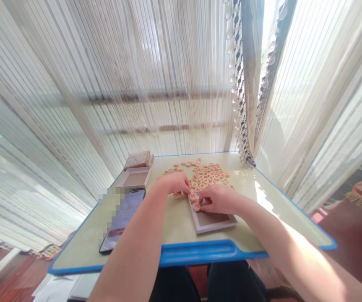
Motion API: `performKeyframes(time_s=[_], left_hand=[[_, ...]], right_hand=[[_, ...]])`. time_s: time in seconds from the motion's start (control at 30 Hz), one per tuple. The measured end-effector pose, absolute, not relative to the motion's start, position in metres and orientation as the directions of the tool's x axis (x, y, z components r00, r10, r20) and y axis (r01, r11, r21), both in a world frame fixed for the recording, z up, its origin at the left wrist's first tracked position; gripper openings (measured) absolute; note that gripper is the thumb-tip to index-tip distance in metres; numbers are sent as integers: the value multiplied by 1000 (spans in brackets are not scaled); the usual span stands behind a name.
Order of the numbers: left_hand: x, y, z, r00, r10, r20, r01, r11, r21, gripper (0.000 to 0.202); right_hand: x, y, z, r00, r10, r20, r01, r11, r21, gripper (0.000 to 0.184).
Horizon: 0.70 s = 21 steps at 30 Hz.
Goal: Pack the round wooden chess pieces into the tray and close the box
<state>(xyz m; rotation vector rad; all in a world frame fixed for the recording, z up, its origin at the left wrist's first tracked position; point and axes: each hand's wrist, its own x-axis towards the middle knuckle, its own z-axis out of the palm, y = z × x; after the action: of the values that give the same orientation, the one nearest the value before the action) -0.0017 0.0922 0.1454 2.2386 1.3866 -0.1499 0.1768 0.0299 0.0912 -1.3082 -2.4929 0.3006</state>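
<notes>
Phone [124, 222]: I see it left of the open box [217, 227].
Right hand [217, 199]: fingers bent, touching 1 of 2 red-marked pieces [196, 207] in the box's left side; I can't tell if they grip it.
Left hand [175, 183]: fingertips bunched at the box's far-left corner; holding or not, I can't tell.
Loose pieces [206, 174]: scattered beyond the box.

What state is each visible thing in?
Nearer shallow whitish rectangular tray, uncovered.
Farther shallow whitish rectangular tray, uncovered.
Round wooden pieces, loose, mostly outside trays.
Black-framed rectangular phone, face up, screen lit.
Pale striped fabric curtain, hanging spread.
Left bare hand, fingers bent, beside nearer tray.
Right bare hand, fingertips inside nearer tray.
</notes>
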Motion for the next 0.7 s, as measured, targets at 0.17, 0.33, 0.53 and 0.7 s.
performKeyframes(time_s=[0.17,0.33,0.53,0.7], left_hand=[[0,89,149,467,802,-371,872,-348,345,16],[0,87,153,475,785,-398,873,-362,328,17],[0,90,150,475,796,-375,875,-382,297,20],[0,90,149,475,790,-387,875,-375,307,19]], right_hand=[[175,31,92,-521,841,146,776,538,-330,14],[175,30,94,-535,838,107,783,539,-310,15],[175,31,93,-556,822,123,773,566,-285,18],[175,30,92,-506,844,178,795,537,-282,17]])
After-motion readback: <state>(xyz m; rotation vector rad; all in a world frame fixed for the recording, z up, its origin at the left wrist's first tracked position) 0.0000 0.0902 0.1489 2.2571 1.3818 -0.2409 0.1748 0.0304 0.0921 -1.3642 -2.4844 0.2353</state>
